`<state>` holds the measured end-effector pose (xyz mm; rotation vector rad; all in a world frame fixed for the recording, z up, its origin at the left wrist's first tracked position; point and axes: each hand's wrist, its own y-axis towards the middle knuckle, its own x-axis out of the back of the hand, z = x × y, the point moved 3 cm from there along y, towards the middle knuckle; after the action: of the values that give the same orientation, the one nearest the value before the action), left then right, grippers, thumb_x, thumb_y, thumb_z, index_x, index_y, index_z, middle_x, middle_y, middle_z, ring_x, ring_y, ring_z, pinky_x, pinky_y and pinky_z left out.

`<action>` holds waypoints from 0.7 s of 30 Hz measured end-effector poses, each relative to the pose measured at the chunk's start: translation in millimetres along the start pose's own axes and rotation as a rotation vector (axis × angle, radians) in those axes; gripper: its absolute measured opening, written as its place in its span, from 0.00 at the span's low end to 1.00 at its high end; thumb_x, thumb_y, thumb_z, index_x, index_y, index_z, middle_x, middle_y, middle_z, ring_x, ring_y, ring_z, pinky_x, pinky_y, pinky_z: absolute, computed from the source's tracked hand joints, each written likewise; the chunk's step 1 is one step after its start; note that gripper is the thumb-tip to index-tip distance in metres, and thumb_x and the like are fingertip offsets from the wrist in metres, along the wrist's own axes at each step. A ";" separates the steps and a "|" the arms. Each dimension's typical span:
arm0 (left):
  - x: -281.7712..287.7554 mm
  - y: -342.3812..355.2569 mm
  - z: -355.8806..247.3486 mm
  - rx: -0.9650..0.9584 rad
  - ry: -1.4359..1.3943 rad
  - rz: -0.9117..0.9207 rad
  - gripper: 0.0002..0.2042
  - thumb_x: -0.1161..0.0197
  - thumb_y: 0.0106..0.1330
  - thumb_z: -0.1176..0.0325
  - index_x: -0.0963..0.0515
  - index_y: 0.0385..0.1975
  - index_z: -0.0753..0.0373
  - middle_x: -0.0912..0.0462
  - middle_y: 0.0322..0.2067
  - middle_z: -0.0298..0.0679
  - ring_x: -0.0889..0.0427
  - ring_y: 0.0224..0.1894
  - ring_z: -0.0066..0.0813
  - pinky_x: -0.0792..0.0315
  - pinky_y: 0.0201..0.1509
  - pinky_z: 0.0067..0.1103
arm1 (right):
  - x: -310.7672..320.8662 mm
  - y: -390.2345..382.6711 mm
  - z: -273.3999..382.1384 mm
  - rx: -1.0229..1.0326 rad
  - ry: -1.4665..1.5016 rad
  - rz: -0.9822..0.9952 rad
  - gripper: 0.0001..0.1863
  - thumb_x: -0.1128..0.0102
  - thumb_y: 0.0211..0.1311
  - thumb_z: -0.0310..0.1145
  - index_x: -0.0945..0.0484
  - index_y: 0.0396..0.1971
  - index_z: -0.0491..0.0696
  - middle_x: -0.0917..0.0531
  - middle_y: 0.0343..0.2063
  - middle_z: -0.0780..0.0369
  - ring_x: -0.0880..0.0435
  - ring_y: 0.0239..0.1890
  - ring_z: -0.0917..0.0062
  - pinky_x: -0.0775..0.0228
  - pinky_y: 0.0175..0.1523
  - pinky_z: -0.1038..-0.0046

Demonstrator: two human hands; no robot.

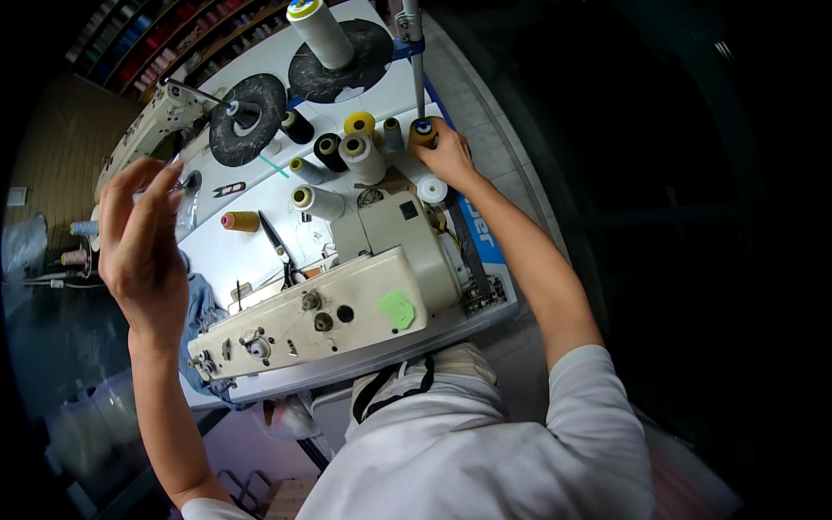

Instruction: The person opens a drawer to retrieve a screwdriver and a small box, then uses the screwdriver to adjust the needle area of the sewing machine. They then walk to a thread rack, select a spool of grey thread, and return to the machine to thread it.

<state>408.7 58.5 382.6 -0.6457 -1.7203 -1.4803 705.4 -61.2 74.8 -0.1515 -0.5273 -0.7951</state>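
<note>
My right hand (451, 158) is wrapped round a brown-yellow thread spool (422, 130) with a blue-centred top, at the far right of the sewing table. My left hand (143, 251) is raised over the table's left side, its fingers curled and the fingertips close together; whatever they may pinch is too small to make out. Between the hands stand a white thread cone (362, 160), black spools (329, 152) and a yellow spool (359, 124). A mustard cone (240, 221) lies nearer the left hand, beside black-handled scissors (279, 247).
A cream sewing machine (303, 316) spans the near side, with blue fabric (201, 303) at its left end. Behind the spools are two dark thread-stand discs (227, 143), one bearing a large white cone (321, 35). A metal pole (418, 82) rises near my right hand. Red-handled snips (230, 189) lie mid-table.
</note>
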 end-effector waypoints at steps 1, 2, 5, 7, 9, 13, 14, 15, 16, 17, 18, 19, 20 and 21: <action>-1.0 1.0 -1.2 0.060 -0.004 0.004 0.15 0.41 0.61 0.87 0.17 0.44 0.66 0.21 0.43 0.44 0.20 0.44 0.35 0.25 0.45 0.24 | -5.0 4.8 -9.0 0.042 -0.010 -0.001 0.25 0.30 0.49 0.33 0.26 0.48 0.44 0.17 0.43 0.48 0.19 0.48 0.52 0.26 0.52 0.59; -2.3 2.5 -1.7 0.119 -0.009 0.009 0.14 0.42 0.62 0.86 0.17 0.45 0.66 0.21 0.43 0.44 0.20 0.44 0.33 0.26 0.44 0.22 | -10.1 7.9 -17.7 0.083 -0.019 -0.003 0.25 0.31 0.50 0.33 0.26 0.49 0.44 0.17 0.43 0.48 0.19 0.48 0.51 0.26 0.52 0.58; -0.6 2.3 0.1 0.164 0.021 0.014 0.10 0.44 0.70 0.80 0.17 0.45 0.66 0.20 0.44 0.42 0.20 0.41 0.24 0.26 0.40 0.17 | -18.9 10.9 -23.9 0.137 -0.030 0.011 0.24 0.32 0.51 0.33 0.26 0.49 0.45 0.17 0.43 0.48 0.19 0.47 0.49 0.26 0.51 0.57; 0.8 1.5 -1.3 0.170 0.048 0.019 0.10 0.44 0.71 0.77 0.17 0.46 0.66 0.20 0.45 0.42 0.20 0.41 0.24 0.26 0.39 0.17 | -22.6 13.1 -24.0 0.146 -0.068 0.041 0.27 0.32 0.51 0.34 0.27 0.53 0.43 0.17 0.43 0.48 0.18 0.48 0.51 0.25 0.53 0.59; 1.3 1.2 -2.8 0.177 0.065 0.018 0.09 0.43 0.71 0.76 0.17 0.46 0.67 0.19 0.46 0.42 0.20 0.42 0.24 0.25 0.40 0.17 | -24.0 12.6 -22.5 0.148 -0.054 0.042 0.25 0.32 0.51 0.33 0.27 0.50 0.44 0.17 0.43 0.47 0.19 0.47 0.49 0.26 0.51 0.56; -4.0 9.0 -13.2 0.107 0.102 -0.008 0.09 0.43 0.72 0.74 0.17 0.46 0.67 0.18 0.45 0.42 0.20 0.42 0.23 0.26 0.40 0.17 | -24.5 17.4 -24.0 0.227 -0.019 0.011 0.24 0.32 0.49 0.33 0.25 0.48 0.45 0.17 0.39 0.47 0.19 0.44 0.48 0.26 0.49 0.55; -5.4 10.6 -14.0 0.131 0.085 0.001 0.09 0.43 0.71 0.74 0.17 0.46 0.67 0.18 0.45 0.42 0.19 0.42 0.23 0.26 0.40 0.17 | -20.8 17.5 -21.8 0.213 -0.017 0.006 0.23 0.32 0.49 0.33 0.25 0.48 0.45 0.17 0.39 0.47 0.19 0.44 0.48 0.26 0.49 0.55; -6.9 12.8 -14.9 0.152 0.065 0.010 0.09 0.43 0.71 0.74 0.17 0.46 0.67 0.18 0.45 0.42 0.19 0.42 0.23 0.26 0.41 0.17 | -16.2 17.1 -20.5 0.195 -0.016 -0.004 0.23 0.32 0.49 0.33 0.25 0.47 0.45 0.17 0.39 0.47 0.19 0.43 0.48 0.26 0.49 0.55; -9.8 12.6 -13.8 0.171 0.036 0.014 0.09 0.42 0.71 0.74 0.17 0.46 0.67 0.18 0.45 0.43 0.19 0.42 0.23 0.27 0.41 0.18 | -9.5 16.1 -18.2 0.177 -0.023 -0.018 0.23 0.33 0.49 0.33 0.24 0.47 0.45 0.16 0.38 0.47 0.19 0.43 0.48 0.26 0.49 0.54; -11.7 14.9 -12.6 0.181 0.038 0.017 0.09 0.43 0.71 0.75 0.18 0.46 0.67 0.18 0.45 0.43 0.18 0.43 0.25 0.27 0.41 0.18 | -0.4 15.9 -16.1 0.156 -0.047 -0.045 0.25 0.32 0.51 0.36 0.24 0.49 0.44 0.16 0.40 0.49 0.16 0.45 0.54 0.24 0.49 0.62; -15.9 15.7 -14.0 0.149 0.011 0.015 0.09 0.43 0.71 0.75 0.18 0.46 0.67 0.18 0.46 0.44 0.18 0.43 0.25 0.27 0.42 0.18 | 10.3 12.3 -14.6 0.112 -0.049 -0.050 0.25 0.31 0.51 0.36 0.24 0.50 0.44 0.15 0.40 0.50 0.16 0.45 0.55 0.24 0.49 0.62; -14.9 13.9 -17.2 0.123 -0.006 0.008 0.09 0.43 0.71 0.76 0.18 0.46 0.67 0.18 0.46 0.44 0.18 0.44 0.26 0.27 0.42 0.18 | 19.9 5.8 -6.4 0.078 -0.047 -0.050 0.26 0.31 0.51 0.36 0.24 0.50 0.45 0.15 0.40 0.51 0.16 0.45 0.56 0.24 0.50 0.63; -18.3 11.1 -21.1 0.102 -0.023 0.001 0.10 0.43 0.71 0.76 0.18 0.46 0.67 0.18 0.46 0.45 0.18 0.44 0.27 0.27 0.43 0.18 | 28.1 0.7 -3.1 0.044 -0.047 -0.046 0.26 0.31 0.50 0.36 0.24 0.51 0.45 0.15 0.40 0.52 0.16 0.45 0.56 0.24 0.50 0.63; -26.9 8.9 -29.9 0.130 -0.051 -0.012 0.10 0.43 0.70 0.77 0.18 0.47 0.67 0.18 0.46 0.45 0.18 0.45 0.30 0.26 0.45 0.19 | 38.3 -3.3 -4.2 0.025 -0.059 -0.056 0.27 0.29 0.49 0.37 0.24 0.51 0.47 0.14 0.41 0.53 0.15 0.46 0.59 0.25 0.52 0.65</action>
<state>437.8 33.8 367.2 -0.6102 -1.8457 -1.3581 726.9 -89.4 90.3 -0.1377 -0.5992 -0.8403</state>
